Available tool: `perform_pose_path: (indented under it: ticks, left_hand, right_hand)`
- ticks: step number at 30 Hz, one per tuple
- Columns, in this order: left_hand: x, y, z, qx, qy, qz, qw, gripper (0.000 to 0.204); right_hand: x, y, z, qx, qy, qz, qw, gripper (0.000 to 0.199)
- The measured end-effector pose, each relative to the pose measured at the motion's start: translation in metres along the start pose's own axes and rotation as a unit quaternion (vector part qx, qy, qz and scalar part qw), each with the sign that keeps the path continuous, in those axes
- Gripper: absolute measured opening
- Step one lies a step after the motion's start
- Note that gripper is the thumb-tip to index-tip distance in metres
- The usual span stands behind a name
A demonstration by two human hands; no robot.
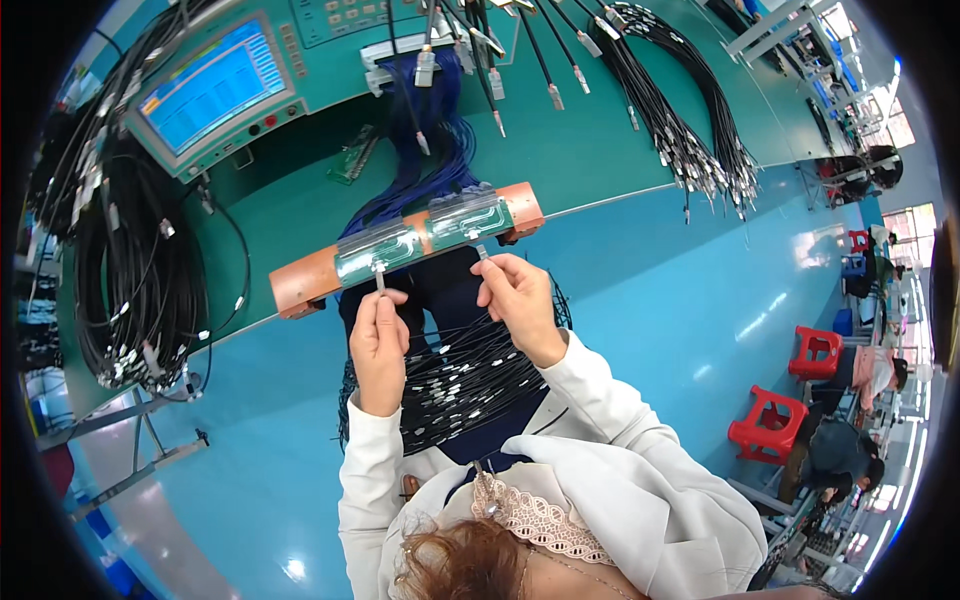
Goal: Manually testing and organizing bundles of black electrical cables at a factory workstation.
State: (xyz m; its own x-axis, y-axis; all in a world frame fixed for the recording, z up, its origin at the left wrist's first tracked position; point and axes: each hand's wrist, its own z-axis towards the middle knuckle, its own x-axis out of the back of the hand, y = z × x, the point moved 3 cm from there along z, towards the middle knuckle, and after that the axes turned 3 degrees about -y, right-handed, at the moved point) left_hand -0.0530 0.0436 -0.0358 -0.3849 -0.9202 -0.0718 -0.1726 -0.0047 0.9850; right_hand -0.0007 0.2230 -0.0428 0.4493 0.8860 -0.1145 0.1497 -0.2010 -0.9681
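Observation:
My left hand (378,350) pinches a small silver cable connector (380,281), its tip at the lower edge of the left green circuit board (372,252). Between the thumb and fingers of my right hand (520,302) is another cable connector (482,253), just below the right green circuit board (470,224). Whether either tip is seated in a board, I cannot tell. Both boards are mounted on a copper-coloured bar (303,282) along the table's near edge. Blue-purple wires (432,150) run from their far side. A bundle of black cables (450,385) lies across my lap.
A tester with a lit screen (215,88) stands on the green table (560,170) at the back left. Black cable coils (140,270) hang at the left; more cables (690,110) lie at the right. Another green board (352,158) lies behind the bar. Red stools (768,425) and people are farther right.

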Motion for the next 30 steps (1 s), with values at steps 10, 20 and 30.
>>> perform_pose_path:
  ticks: [10,20,30]
  left_hand:
    - [-0.007,-0.012,0.005,0.062,0.006,-0.120,0.991,0.022]
    - [-0.006,-0.019,0.005,0.066,0.039,-0.170,0.982,0.022]
    - [-0.006,-0.018,0.010,0.072,0.066,-0.177,0.979,0.023]
  right_hand:
    - [-0.003,0.004,0.010,-0.025,0.011,-0.013,1.000,0.019]
    - [-0.009,0.003,0.015,-0.049,0.007,0.037,0.998,0.020]
    - [-0.006,-0.001,0.017,-0.042,0.009,0.014,0.999,0.021]
